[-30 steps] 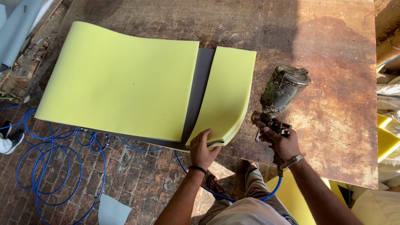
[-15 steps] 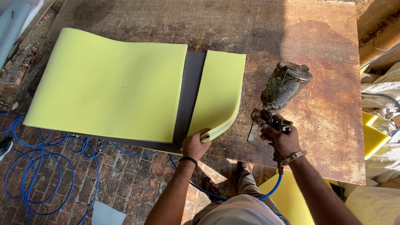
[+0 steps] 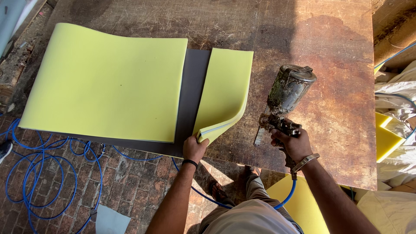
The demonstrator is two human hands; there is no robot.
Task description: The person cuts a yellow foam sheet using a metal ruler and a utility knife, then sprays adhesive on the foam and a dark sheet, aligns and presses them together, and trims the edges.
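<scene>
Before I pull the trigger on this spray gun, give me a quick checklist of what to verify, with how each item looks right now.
1. Narrow foam strip lifted clear at its near corner: ok, the left hand pinches that corner and curls it up.
2. Spray gun held firmly: ok, the right hand wraps its grip.
3. Nozzle aimed at the dark sheet: cannot tell, the gun hangs over the bare wooden table, right of the strip.
4. Large foam sheet lying settled: not ok, its far edge bows upward.
5. Blue hose free of kinks: cannot tell, it lies in loose loops on the brick floor.
</scene>
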